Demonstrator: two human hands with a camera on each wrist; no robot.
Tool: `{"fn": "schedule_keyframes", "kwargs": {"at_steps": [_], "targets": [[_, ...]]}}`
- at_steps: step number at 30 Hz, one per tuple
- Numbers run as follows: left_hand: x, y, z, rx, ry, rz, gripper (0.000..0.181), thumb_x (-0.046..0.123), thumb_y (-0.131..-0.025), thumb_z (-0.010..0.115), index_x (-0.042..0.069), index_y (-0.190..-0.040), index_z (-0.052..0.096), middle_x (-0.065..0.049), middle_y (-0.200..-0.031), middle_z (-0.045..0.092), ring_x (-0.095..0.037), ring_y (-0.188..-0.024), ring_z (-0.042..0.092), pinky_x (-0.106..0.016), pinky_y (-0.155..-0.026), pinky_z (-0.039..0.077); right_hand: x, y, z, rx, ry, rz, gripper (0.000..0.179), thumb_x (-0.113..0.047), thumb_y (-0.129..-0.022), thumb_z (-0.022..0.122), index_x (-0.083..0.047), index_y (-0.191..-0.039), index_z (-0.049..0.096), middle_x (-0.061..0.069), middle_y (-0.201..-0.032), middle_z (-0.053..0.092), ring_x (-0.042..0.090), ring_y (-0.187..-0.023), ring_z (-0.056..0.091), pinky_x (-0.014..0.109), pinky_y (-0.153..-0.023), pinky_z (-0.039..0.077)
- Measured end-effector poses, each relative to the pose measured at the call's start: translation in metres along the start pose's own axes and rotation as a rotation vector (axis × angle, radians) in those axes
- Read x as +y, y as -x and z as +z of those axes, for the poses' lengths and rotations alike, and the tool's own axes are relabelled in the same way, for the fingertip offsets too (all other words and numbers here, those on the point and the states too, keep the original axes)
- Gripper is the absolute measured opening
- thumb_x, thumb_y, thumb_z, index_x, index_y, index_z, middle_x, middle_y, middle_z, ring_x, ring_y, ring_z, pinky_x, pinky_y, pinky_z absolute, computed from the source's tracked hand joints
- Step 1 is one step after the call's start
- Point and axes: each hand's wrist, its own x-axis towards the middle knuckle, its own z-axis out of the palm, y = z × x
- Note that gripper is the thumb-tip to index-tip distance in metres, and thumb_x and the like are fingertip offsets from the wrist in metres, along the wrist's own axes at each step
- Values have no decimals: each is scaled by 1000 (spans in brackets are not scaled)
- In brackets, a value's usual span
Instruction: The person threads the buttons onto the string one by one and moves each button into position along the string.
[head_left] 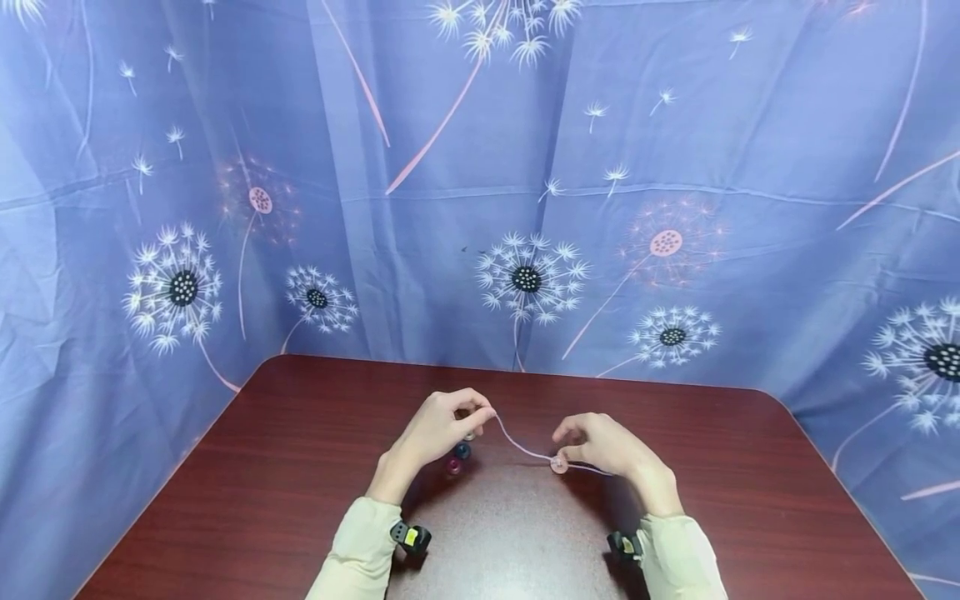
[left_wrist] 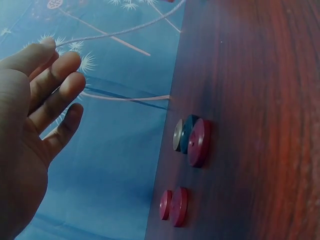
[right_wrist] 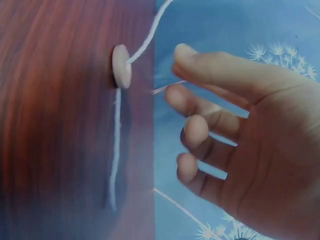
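Note:
Between thumb and forefinger, my left hand [head_left: 442,429] pinches a pale string [head_left: 522,447] above the table. The string sags to the right and passes through a pale pink button [head_left: 558,466] lying on the wood. Its loose tail [right_wrist: 116,150] trails on the table beyond the button. My right hand [right_wrist: 240,125] hovers just over the button, fingers loosely bent with nothing between them. Below the left hand lie several buttons: a dark teal one [left_wrist: 187,136], a beige one [left_wrist: 178,135], a large red one [left_wrist: 202,143] and two more red ones [left_wrist: 179,207].
The dark red-brown wooden table [head_left: 300,467] has rounded far corners. Behind it and at its left hangs a blue curtain [head_left: 450,275] with dandelion prints. Each wrist wears a small black camera, such as the left one [head_left: 411,537].

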Motion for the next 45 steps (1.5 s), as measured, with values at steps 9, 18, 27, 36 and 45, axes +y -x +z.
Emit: {"fn": "schedule_keyframes", "kwargs": {"at_steps": [9, 18, 27, 36, 45], "targets": [[1, 0, 2, -13, -13, 9, 9, 39, -95, 65, 31, -94, 69, 17, -67, 66, -14, -63, 68, -22, -61, 51, -16, -6, 4, 162, -35, -135, 15, -17, -90, 71, -12, -104, 72, -10, -85, 68, 1, -76, 61, 24, -73, 50], [2, 0, 5, -18, -29, 55, 7, 36, -96, 65, 30, -95, 69, 12, -66, 66, -11, -63, 66, -21, -66, 49, -30, -10, 6, 245, -145, -165, 15, -17, -89, 73, -13, -104, 73, -9, -86, 70, 5, -72, 62, 23, -69, 50], [2, -1, 7, -29, -30, 74, 11, 39, -95, 65, 28, -95, 68, 17, -65, 64, -13, -63, 67, -20, -67, 49, -40, -14, 16, 238, -226, -126, 17, -20, -91, 71, -16, -108, 72, -6, -92, 68, 14, -66, 61, 28, -52, 52], [4, -2, 9, -69, -6, 70, 10, 35, -95, 66, 26, -98, 69, 19, -67, 65, -6, -65, 67, -22, -67, 51, -48, -20, 30, 263, -274, -120, 18, -20, -92, 71, -23, -110, 71, -4, -96, 72, 16, -62, 61, 28, -46, 51], [3, -1, 11, -88, 25, 98, 9, 33, -95, 66, 25, -99, 69, 14, -68, 68, -20, -66, 70, -21, -66, 50, -50, -25, 38, 306, -257, -163, 12, -16, -91, 72, -20, -102, 74, -7, -89, 74, 8, -68, 61, 23, -64, 51]]}}
